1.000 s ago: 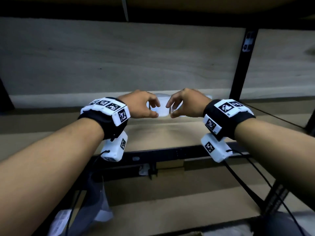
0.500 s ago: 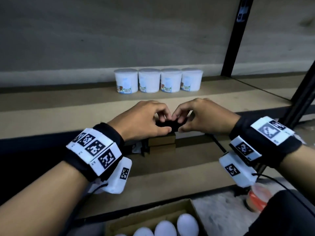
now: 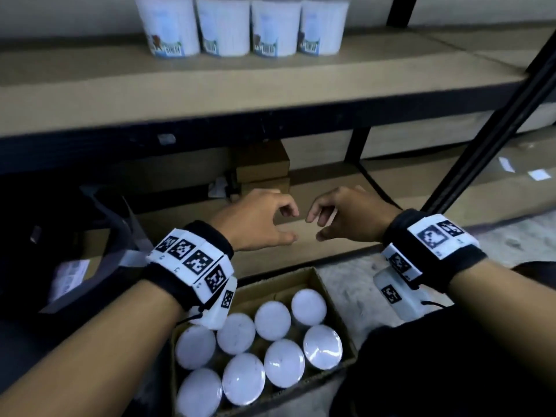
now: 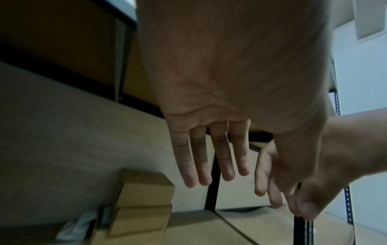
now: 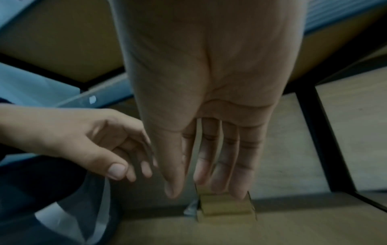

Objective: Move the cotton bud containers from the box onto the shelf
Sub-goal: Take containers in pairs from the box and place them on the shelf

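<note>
Both hands hang in the air in front of the lower shelf, close together but not touching. The left hand [image 3: 258, 219] and right hand [image 3: 346, 216] hold nothing; their fingers are loose. Four cotton bud containers [image 3: 240, 24] stand in a row on the upper shelf [image 3: 210, 88], well back from its front edge. Eight more fill the box [image 3: 319, 278] below the hands.

Black wristbands [image 3: 192, 281] carry white square-coded marker tiles [image 3: 433, 236] and white camera boxes [image 3: 400, 293].
</note>
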`<action>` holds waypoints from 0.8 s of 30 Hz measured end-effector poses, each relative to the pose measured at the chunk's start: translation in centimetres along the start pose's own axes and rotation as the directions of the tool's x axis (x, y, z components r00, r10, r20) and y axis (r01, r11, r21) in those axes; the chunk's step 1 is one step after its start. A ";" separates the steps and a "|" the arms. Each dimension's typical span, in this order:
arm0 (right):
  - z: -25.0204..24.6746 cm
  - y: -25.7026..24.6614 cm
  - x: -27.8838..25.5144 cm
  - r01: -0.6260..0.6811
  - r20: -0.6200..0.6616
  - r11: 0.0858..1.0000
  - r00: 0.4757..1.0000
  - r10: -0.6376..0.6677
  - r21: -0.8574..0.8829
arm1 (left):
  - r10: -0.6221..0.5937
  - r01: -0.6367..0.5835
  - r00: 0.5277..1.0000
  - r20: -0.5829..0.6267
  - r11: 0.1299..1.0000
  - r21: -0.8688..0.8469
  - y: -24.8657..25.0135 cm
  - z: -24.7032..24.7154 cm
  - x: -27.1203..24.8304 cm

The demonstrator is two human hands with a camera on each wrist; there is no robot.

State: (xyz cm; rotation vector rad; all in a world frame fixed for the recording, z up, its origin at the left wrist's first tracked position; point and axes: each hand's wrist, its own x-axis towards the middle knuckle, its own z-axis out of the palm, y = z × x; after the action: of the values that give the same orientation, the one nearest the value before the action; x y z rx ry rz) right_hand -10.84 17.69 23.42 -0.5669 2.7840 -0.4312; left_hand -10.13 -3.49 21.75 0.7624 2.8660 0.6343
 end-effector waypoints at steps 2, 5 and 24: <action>2.2 1.0 0.5 -0.027 0.053 1.000 0.998 0.026 0.011 | -0.024 0.026 0.997 0.071 0.999 -0.024 -0.7 2.3 0.6; 5.7 2.4 1.3 -0.051 0.106 0.999 0.993 0.051 -0.001 | -0.094 0.106 0.979 0.180 0.993 -0.059 -1.8 6.0 1.0; 22.8 8.1 3.5 -0.217 0.311 0.973 0.932 0.184 0.076 | -0.284 0.348 0.893 0.349 0.927 -0.137 -8.4 24.7 -1.6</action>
State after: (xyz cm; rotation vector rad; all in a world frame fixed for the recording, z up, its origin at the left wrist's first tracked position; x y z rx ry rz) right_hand -9.50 18.07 -0.97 -0.2890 2.4743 -0.4099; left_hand -7.42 -1.85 -4.21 0.3181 2.4982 0.6612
